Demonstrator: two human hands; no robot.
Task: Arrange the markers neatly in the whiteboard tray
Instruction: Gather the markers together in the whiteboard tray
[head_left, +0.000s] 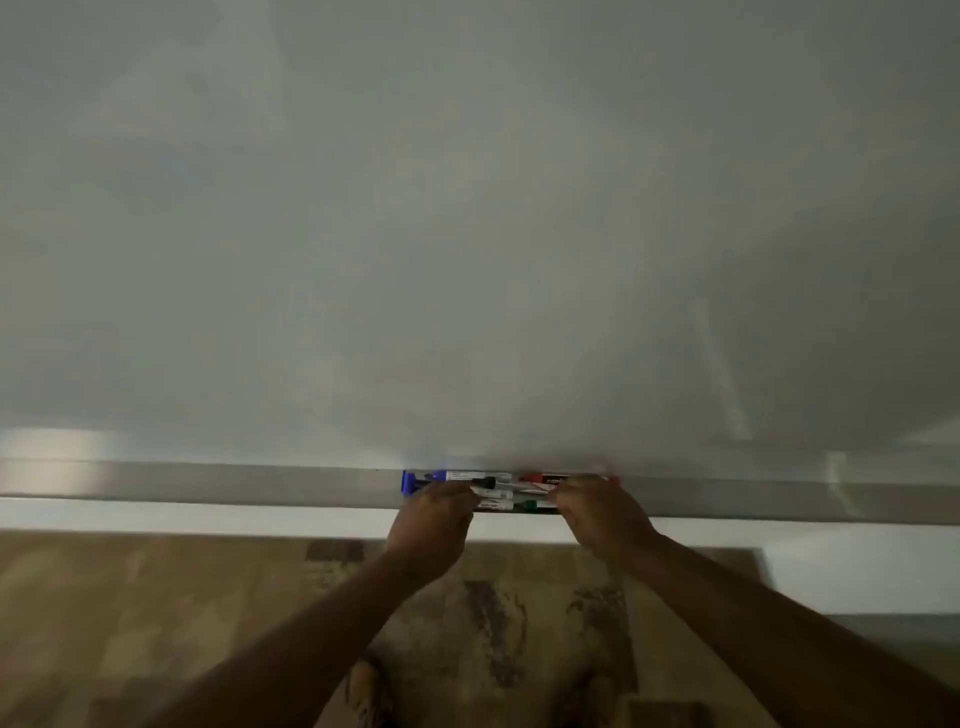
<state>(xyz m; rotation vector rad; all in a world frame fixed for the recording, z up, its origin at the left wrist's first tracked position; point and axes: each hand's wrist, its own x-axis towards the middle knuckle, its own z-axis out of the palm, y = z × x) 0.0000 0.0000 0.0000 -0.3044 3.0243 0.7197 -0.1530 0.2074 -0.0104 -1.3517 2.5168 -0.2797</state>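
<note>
Head view, downward on whiteboard tray (208, 486) along lower edge of whiteboard (467, 234). Cluster of markers (511, 491) lying lengthwise in tray near its middle: blue-capped marker (447, 476) at rear left, red marker (545, 477) at rear right, black-capped marker (491, 485) between, green-capped marker (529, 504) at tray's front. Left hand (434, 517) at cluster's left end, fingers curled onto markers. Right hand (597, 512) at cluster's right end, fingers curled over markers. Exact marker gripped by either hand not discernible. Wood-pattern floor (130, 623) below tray
</note>
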